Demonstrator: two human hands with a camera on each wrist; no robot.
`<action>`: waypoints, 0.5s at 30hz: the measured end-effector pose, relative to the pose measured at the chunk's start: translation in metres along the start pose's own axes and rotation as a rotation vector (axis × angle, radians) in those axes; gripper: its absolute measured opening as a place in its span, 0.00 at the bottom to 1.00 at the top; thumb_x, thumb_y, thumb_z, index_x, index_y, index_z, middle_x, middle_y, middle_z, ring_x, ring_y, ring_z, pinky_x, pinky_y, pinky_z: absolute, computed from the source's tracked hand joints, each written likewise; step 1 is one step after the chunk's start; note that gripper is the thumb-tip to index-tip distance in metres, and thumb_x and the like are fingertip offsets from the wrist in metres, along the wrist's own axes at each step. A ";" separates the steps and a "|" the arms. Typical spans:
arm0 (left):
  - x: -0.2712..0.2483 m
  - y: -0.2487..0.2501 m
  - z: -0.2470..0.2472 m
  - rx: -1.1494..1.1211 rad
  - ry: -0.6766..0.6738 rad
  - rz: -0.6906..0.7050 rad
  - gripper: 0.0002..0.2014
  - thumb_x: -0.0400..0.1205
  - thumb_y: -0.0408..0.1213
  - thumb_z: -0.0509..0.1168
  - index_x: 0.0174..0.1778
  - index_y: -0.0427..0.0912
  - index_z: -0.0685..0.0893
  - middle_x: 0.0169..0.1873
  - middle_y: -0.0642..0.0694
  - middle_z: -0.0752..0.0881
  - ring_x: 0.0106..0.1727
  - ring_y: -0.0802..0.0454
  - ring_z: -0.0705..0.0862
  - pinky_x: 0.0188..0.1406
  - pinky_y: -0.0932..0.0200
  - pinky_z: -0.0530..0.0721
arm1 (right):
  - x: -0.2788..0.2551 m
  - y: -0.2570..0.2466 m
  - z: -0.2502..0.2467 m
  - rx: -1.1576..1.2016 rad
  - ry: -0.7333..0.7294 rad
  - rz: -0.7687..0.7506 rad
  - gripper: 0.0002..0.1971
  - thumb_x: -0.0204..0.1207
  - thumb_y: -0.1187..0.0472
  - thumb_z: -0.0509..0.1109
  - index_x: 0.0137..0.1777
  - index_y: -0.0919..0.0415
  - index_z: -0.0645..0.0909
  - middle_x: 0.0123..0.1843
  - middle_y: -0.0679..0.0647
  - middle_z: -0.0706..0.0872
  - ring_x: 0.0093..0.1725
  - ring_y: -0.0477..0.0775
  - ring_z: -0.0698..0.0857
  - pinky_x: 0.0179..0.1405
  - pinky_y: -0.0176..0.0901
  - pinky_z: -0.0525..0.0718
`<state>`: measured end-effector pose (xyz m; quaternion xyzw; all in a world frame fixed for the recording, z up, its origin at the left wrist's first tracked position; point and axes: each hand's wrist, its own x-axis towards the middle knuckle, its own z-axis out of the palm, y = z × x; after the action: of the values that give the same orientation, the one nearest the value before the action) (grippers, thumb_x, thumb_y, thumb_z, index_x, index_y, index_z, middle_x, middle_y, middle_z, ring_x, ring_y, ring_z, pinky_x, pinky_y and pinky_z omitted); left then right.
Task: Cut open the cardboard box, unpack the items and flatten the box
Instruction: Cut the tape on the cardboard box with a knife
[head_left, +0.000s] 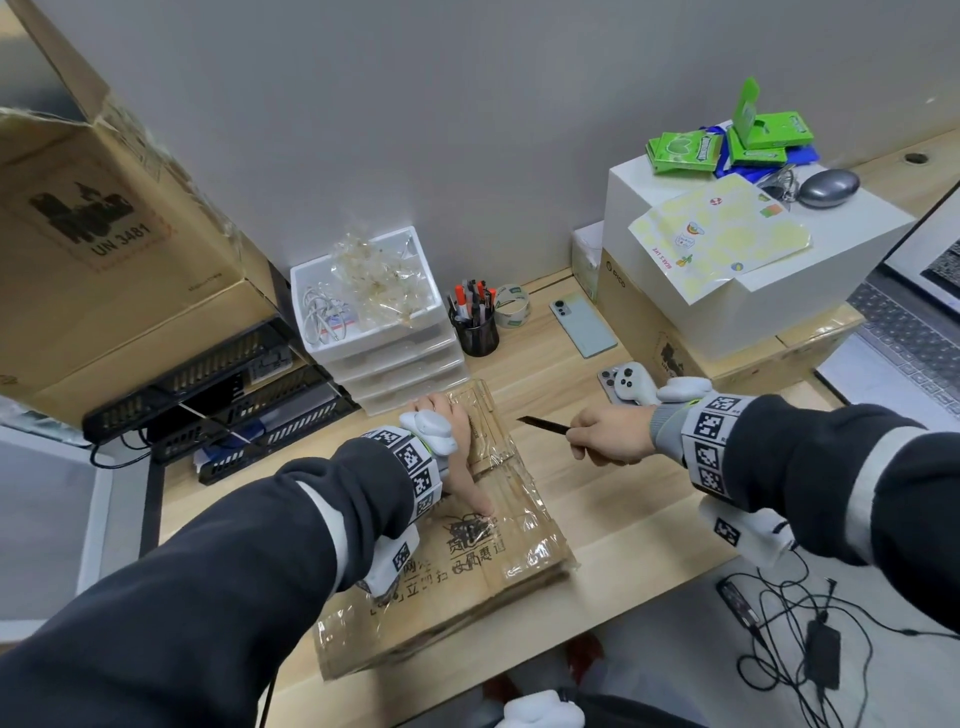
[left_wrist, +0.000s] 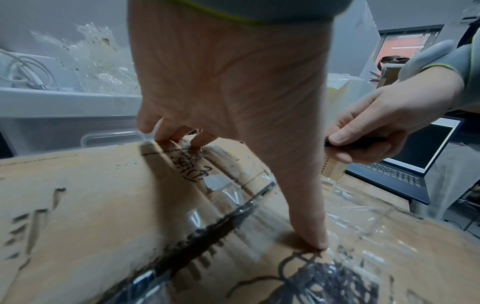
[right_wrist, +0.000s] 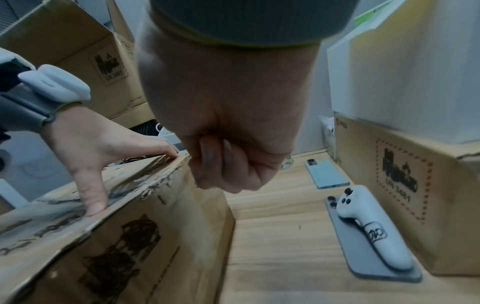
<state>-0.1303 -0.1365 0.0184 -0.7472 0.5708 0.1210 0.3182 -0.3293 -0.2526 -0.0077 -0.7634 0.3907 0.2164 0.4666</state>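
A taped brown cardboard box (head_left: 519, 551) with black print stands on the wooden desk, closed. My left hand (head_left: 457, 447) rests on its top, thumb (left_wrist: 309, 226) and fingertips (left_wrist: 182, 135) pressing the tape-covered lid (left_wrist: 130, 195). My right hand (head_left: 608, 434) hovers to the right of the box, above the desk, gripping a black knife (head_left: 543, 423) whose blade points left toward the box's far end. In the right wrist view the right hand (right_wrist: 226, 164) is a closed fist beside the box's side wall (right_wrist: 155, 236); the knife is hidden there.
A white controller (head_left: 631, 389) lying on a phone and a second phone (head_left: 584, 322) sit right of the box. Behind stand white drawers (head_left: 374, 332), a pen cup (head_left: 474, 325), a tape roll (head_left: 511, 306). Large cartons (head_left: 104, 234) left, stacked boxes (head_left: 737, 291) and a laptop (head_left: 914, 338) right.
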 end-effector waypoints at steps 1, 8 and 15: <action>0.000 0.000 0.000 -0.010 0.006 0.003 0.63 0.43 0.85 0.69 0.63 0.38 0.74 0.54 0.44 0.71 0.52 0.49 0.70 0.54 0.51 0.78 | 0.002 -0.001 0.005 0.030 -0.007 0.007 0.14 0.86 0.56 0.55 0.42 0.58 0.78 0.29 0.53 0.78 0.23 0.52 0.70 0.19 0.36 0.68; 0.001 0.000 0.004 -0.007 0.021 -0.003 0.63 0.40 0.87 0.66 0.60 0.38 0.76 0.53 0.44 0.71 0.52 0.48 0.71 0.57 0.47 0.82 | 0.005 -0.006 0.020 0.152 -0.052 0.044 0.13 0.84 0.58 0.54 0.39 0.58 0.73 0.26 0.54 0.75 0.19 0.51 0.66 0.18 0.33 0.63; -0.007 0.002 0.001 0.116 0.008 0.054 0.59 0.55 0.86 0.63 0.63 0.34 0.75 0.58 0.42 0.73 0.55 0.45 0.72 0.57 0.51 0.77 | -0.002 -0.006 0.028 0.230 -0.102 0.062 0.12 0.81 0.63 0.54 0.35 0.57 0.68 0.21 0.55 0.74 0.18 0.51 0.63 0.21 0.32 0.60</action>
<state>-0.1338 -0.1311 0.0207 -0.7124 0.5980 0.0932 0.3552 -0.3246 -0.2255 -0.0159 -0.6804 0.4121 0.2228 0.5635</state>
